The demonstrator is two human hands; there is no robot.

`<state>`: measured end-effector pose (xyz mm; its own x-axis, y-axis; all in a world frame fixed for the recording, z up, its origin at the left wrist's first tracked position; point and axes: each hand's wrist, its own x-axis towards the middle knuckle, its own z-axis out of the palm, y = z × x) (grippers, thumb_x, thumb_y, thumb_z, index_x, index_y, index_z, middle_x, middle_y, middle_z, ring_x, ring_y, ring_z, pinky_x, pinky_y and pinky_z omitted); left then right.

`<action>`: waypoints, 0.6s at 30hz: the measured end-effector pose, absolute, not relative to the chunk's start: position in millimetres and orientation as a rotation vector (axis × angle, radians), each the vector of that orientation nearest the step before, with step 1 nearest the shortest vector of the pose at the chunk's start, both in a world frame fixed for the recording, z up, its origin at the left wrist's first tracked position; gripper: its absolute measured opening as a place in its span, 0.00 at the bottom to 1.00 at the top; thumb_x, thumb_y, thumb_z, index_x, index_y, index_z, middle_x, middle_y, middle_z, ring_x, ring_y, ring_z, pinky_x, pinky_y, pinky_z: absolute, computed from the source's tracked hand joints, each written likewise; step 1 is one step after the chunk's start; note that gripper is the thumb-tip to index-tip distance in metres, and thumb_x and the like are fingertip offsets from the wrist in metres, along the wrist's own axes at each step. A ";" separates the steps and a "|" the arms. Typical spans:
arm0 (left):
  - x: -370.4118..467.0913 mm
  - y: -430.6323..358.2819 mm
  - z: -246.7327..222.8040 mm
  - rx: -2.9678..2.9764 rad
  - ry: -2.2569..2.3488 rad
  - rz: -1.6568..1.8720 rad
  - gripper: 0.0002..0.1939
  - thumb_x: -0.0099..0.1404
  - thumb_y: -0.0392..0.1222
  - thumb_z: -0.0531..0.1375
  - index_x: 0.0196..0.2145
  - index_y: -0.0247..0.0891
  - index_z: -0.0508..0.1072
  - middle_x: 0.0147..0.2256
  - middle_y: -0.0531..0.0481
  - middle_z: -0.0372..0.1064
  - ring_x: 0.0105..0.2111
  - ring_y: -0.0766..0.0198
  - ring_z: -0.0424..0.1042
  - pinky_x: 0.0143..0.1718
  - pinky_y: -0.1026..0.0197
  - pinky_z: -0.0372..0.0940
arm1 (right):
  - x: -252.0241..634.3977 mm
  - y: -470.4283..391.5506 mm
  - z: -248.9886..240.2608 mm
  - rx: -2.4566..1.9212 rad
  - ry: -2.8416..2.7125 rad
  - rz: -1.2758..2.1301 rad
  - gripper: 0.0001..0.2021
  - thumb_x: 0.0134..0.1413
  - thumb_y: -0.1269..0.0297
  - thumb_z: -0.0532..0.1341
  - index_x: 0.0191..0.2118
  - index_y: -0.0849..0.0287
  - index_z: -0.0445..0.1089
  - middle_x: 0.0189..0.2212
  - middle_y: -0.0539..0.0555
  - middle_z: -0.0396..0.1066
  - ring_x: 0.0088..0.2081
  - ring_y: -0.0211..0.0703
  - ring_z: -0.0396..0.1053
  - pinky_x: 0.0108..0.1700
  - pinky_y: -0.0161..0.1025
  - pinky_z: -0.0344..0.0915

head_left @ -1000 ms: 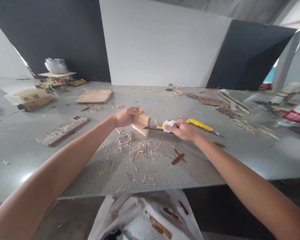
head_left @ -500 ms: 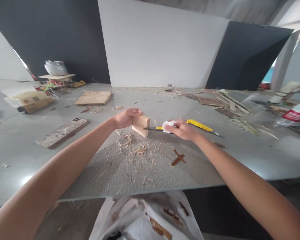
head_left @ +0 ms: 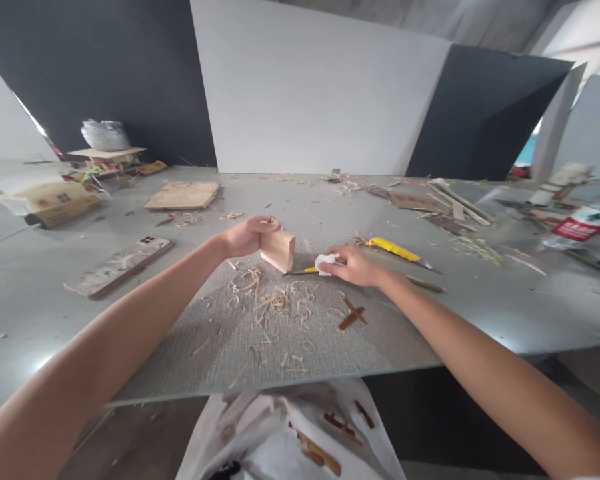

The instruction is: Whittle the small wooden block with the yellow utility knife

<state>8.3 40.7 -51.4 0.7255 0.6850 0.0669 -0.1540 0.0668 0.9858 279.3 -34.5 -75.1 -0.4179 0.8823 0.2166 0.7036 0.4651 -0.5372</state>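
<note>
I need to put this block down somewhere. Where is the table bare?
Bare table lies near the front edge, left of the mat, below the phone. Shavings crowd the mat beneath the wooden block; scraps clutter the far right.

A pale wood block (head_left: 278,250), tilted on its lower edge on the grey mat (head_left: 220,340), meets the blade tip of a yellow-handled knife (head_left: 305,270) lying flat beside it.

Right hand (head_left: 354,266) drew knife (head_left: 300,271) nearer, below block (head_left: 278,250).
</note>
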 end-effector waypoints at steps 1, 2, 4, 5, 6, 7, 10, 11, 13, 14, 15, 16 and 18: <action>8.8 40.7 -51.5 1.366 0.483 0.674 0.07 0.60 0.40 0.58 0.29 0.32 0.68 0.29 0.49 0.65 0.29 0.67 0.65 0.32 0.62 0.56 | 278.7 -35.8 -72.3 -1.294 -2.221 0.529 0.18 0.51 0.46 0.57 0.27 0.57 0.68 0.21 0.50 0.64 0.24 0.37 0.60 0.26 0.35 0.52; 9.3 40.7 -51.6 1.362 0.484 0.678 0.07 0.60 0.39 0.58 0.29 0.32 0.68 0.29 0.49 0.65 0.30 0.67 0.65 0.32 0.61 0.56 | 278.0 -37.0 -69.2 -1.272 -2.182 0.545 0.18 0.52 0.46 0.56 0.28 0.57 0.68 0.21 0.49 0.64 0.24 0.36 0.59 0.25 0.35 0.52; 10.1 41.0 -52.0 1.358 0.486 0.680 0.06 0.60 0.39 0.58 0.30 0.32 0.68 0.30 0.48 0.66 0.30 0.66 0.66 0.33 0.61 0.57 | 276.7 -38.6 -63.6 -1.244 -2.120 0.555 0.18 0.53 0.45 0.55 0.29 0.57 0.68 0.21 0.48 0.62 0.23 0.35 0.58 0.25 0.34 0.51; 10.3 41.1 -52.1 1.360 0.488 0.679 0.07 0.60 0.40 0.58 0.31 0.32 0.68 0.30 0.48 0.66 0.31 0.66 0.66 0.33 0.61 0.57 | 276.3 -38.9 -61.7 -1.234 -2.114 0.544 0.19 0.53 0.45 0.55 0.28 0.57 0.67 0.21 0.48 0.61 0.22 0.34 0.57 0.24 0.34 0.51; 10.3 41.1 -52.2 1.362 0.492 0.679 0.07 0.60 0.40 0.58 0.31 0.32 0.68 0.31 0.47 0.66 0.31 0.65 0.66 0.33 0.61 0.57 | 276.1 -38.8 -60.7 -1.232 -2.123 0.524 0.19 0.53 0.45 0.54 0.26 0.57 0.66 0.20 0.48 0.60 0.22 0.34 0.56 0.24 0.35 0.51; 10.3 41.1 -52.1 1.365 0.497 0.679 0.07 0.60 0.40 0.59 0.32 0.32 0.68 0.31 0.47 0.66 0.31 0.65 0.66 0.33 0.61 0.57 | 276.1 -38.4 -60.7 -1.242 -2.141 0.502 0.20 0.53 0.45 0.54 0.24 0.58 0.65 0.19 0.48 0.59 0.22 0.34 0.55 0.24 0.35 0.50; 9.5 40.9 -51.4 1.371 0.506 0.679 0.08 0.59 0.41 0.59 0.31 0.32 0.68 0.31 0.46 0.67 0.31 0.64 0.67 0.34 0.60 0.58 | 277.0 -35.7 -66.2 -1.352 -2.169 0.440 0.23 0.54 0.44 0.53 0.19 0.58 0.62 0.16 0.48 0.56 0.20 0.35 0.55 0.24 0.36 0.50; 9.1 41.0 -51.1 1.373 0.507 0.680 0.08 0.59 0.41 0.59 0.30 0.32 0.68 0.31 0.46 0.67 0.31 0.64 0.67 0.34 0.60 0.58 | 277.3 -34.5 -69.1 -1.394 -2.183 0.428 0.23 0.53 0.43 0.53 0.19 0.58 0.62 0.15 0.48 0.57 0.20 0.36 0.56 0.24 0.36 0.50; 8.5 41.5 -50.7 1.384 0.498 0.680 0.08 0.59 0.41 0.59 0.28 0.32 0.67 0.31 0.46 0.67 0.31 0.64 0.67 0.34 0.59 0.58 | 277.4 -32.6 -74.5 -1.443 -2.233 0.403 0.22 0.52 0.43 0.54 0.20 0.57 0.63 0.16 0.50 0.60 0.22 0.38 0.59 0.25 0.37 0.52; 8.4 41.9 -50.8 1.390 0.491 0.679 0.09 0.59 0.41 0.59 0.28 0.33 0.66 0.31 0.46 0.66 0.31 0.63 0.67 0.34 0.59 0.58 | 277.2 -32.1 -76.5 -1.455 -2.256 0.387 0.22 0.52 0.44 0.54 0.21 0.57 0.65 0.17 0.51 0.62 0.23 0.40 0.60 0.26 0.38 0.53; 8.6 42.2 -51.0 1.394 0.484 0.678 0.09 0.59 0.41 0.59 0.27 0.33 0.66 0.31 0.46 0.66 0.31 0.63 0.67 0.34 0.60 0.58 | 277.0 -32.1 -77.7 -1.461 -2.272 0.370 0.21 0.51 0.44 0.54 0.22 0.57 0.66 0.18 0.52 0.64 0.24 0.41 0.61 0.27 0.38 0.53; 8.9 42.5 -51.6 1.395 0.483 0.680 0.09 0.59 0.41 0.59 0.27 0.33 0.66 0.31 0.46 0.66 0.31 0.64 0.67 0.34 0.60 0.58 | 276.6 -32.5 -78.2 -1.462 -2.279 0.361 0.21 0.51 0.44 0.54 0.23 0.57 0.67 0.19 0.52 0.65 0.24 0.41 0.62 0.27 0.38 0.54; 10.0 42.5 -53.8 1.389 0.493 0.709 0.09 0.59 0.42 0.59 0.28 0.33 0.66 0.30 0.47 0.66 0.31 0.64 0.67 0.33 0.61 0.58 | 276.2 -34.0 -77.0 -1.445 -2.271 0.388 0.20 0.52 0.45 0.54 0.25 0.58 0.68 0.21 0.53 0.67 0.25 0.41 0.63 0.28 0.38 0.55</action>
<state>10.0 42.5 -53.8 0.7030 0.7054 0.0908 -0.1599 0.0323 0.9866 276.2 -34.0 -77.0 -0.3725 0.9068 0.1974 0.7899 0.4214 -0.4454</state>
